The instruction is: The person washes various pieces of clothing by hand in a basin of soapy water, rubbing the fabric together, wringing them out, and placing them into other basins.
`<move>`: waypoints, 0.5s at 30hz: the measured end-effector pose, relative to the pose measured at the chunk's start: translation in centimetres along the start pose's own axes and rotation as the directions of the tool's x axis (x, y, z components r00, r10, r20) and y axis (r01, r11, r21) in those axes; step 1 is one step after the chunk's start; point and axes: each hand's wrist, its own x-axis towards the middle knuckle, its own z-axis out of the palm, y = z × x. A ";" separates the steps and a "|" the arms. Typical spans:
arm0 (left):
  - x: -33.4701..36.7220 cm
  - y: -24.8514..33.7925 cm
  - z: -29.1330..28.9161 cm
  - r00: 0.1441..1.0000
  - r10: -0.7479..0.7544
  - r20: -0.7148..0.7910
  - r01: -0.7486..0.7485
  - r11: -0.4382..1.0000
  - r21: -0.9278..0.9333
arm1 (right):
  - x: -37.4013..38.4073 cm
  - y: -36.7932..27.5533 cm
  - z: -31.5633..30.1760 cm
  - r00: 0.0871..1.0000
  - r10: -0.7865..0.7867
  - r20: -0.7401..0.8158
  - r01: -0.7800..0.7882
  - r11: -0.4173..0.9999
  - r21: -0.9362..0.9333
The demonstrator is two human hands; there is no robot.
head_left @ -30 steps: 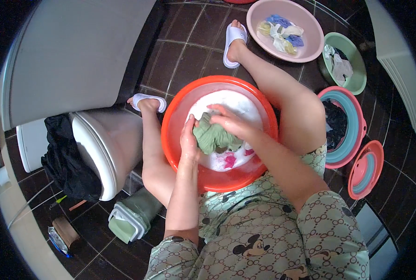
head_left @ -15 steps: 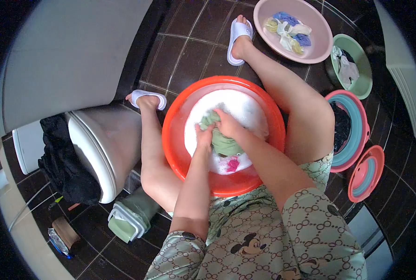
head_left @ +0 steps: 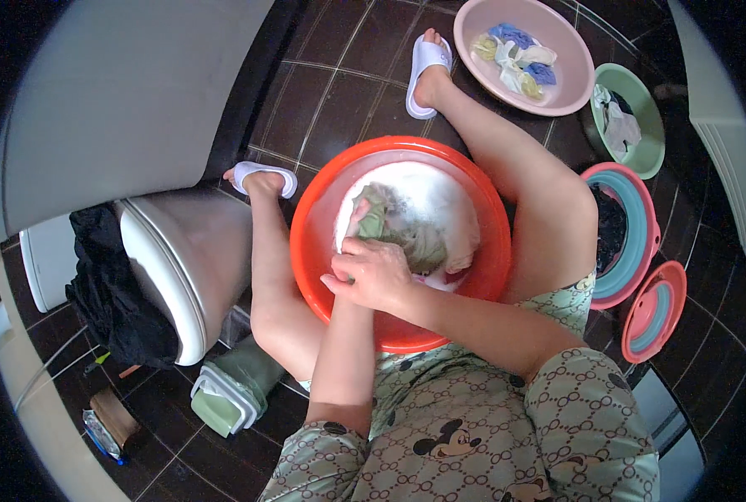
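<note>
Green cloth (head_left: 374,216), soaking wet and bunched up, is sitting in white suds (head_left: 427,180) inside a big orange-red basin (head_left: 312,238), which is parked between the person's bare knees. Part of it bulges up toward the left side of the foam, and a darker, soggier stretch spreads off to the right.

Right hand (head_left: 379,269) is crossed over the left wrist (head_left: 353,305), fingers bent and lying across it; can't tell how tight that hold is, and it has no cloth in it that I can see. Left hand (head_left: 358,219) is mostly covered by the right one, with just a bit of pinkish skin poking out at the cloth, so I can't tell how open those fingers are or whether they're gripping it.

Further out, on dark floor tiles (head_left: 327,105): pale pink basin (head_left: 572,71) with white, blue and yellow cloths in it, then a green basin (head_left: 651,125) with light and dark stuff, a pink-and-blue tub (head_left: 636,238) with something black inside, and a smaller pink-and-blue tub (head_left: 653,314) right below. Over on the left, black fabric (head_left: 113,293) is draped by what looks like a toilet (head_left: 197,263), with a greenish bin (head_left: 218,410) nearby.
</note>
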 end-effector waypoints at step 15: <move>0.2 -2.1 4.8 0.911 0.040 -0.411 -0.041 0.999 0.008 | 3.5 5.3 -3.2 0.864 0.461 -0.204 -0.448 0.888 0.108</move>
